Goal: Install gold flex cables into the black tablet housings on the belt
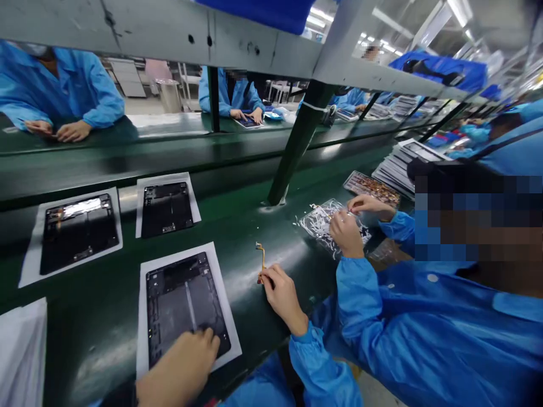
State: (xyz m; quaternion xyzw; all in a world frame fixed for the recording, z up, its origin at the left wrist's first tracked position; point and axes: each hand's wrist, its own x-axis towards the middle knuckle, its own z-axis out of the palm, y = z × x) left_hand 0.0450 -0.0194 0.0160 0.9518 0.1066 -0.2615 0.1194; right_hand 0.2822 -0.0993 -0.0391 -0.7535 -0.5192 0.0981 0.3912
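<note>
Right hand (283,297) low on the green conveyor belt (89,339), thumb and index pinched shut on the lower end of a thin amber flex cable (262,261), other fingers curled in. Cable standing up from the pinch, just beside the near tablet housing (182,299), not on it. Left hand (180,367) at the housing's lower edge, fingers spread flat on the dark surface, open, nothing gripped as far as visible. Housing lying flat on a white paper sheet (142,316), lower corner under those fingers.

Progress as visible: flex off the housing, no cable readable as seated in the near unit. Two more dark tablet housings (165,209) on their own white sheets further along the belt, no hand near; glare hides part of the farther one.

Right of the pair: a co-worker's hands (345,226) over a clear bag of white strips (322,226), separate from the person's own. Beyond, a tray of copper-coloured parts (372,188) and a stack of dark panels (394,172). Across the belt, workers in blue coats (231,90), hands on their own units.
</note>
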